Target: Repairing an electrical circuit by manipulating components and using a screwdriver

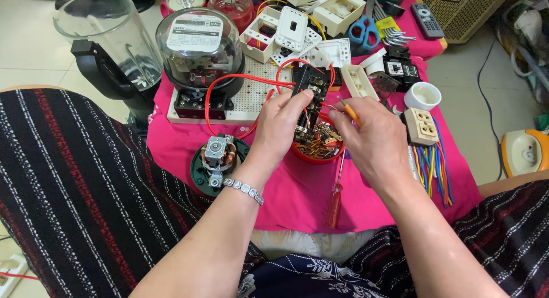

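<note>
Your left hand (280, 123) is curled around a black switch block (309, 89), with the thumb and fingers pinching its lower left edge and holding it upright just above a small red bowl (316, 152). Your right hand (374, 140) sits just to the right of that block, fingers pressed together around a small orange-handled screwdriver (350, 111) whose tip points toward the block's right side. The bowl lies directly beneath and between both hands and is filled with brass-coloured screws and small metal parts. Red wires (240, 78) loop from the top of the block away to the left, beyond your left hand, to a glass-domed meter (197, 46) standing on a white perforated board (251, 95). Below your left wrist, which wears a silver bracelet (243, 189), a small motor (216, 161) rests on a green round base. Under your right hand, toward you, a red-handled screwdriver (334, 203) lies on the pink cloth (297, 195) that covers the desk. Just to the right of your right hand are a beige socket (420, 126) and a bundle of coloured wires (432, 169). Past your right hand, further out, stand a white cup (422, 96), blue-handled scissors (363, 30) and several white switch plates (291, 26).
</note>
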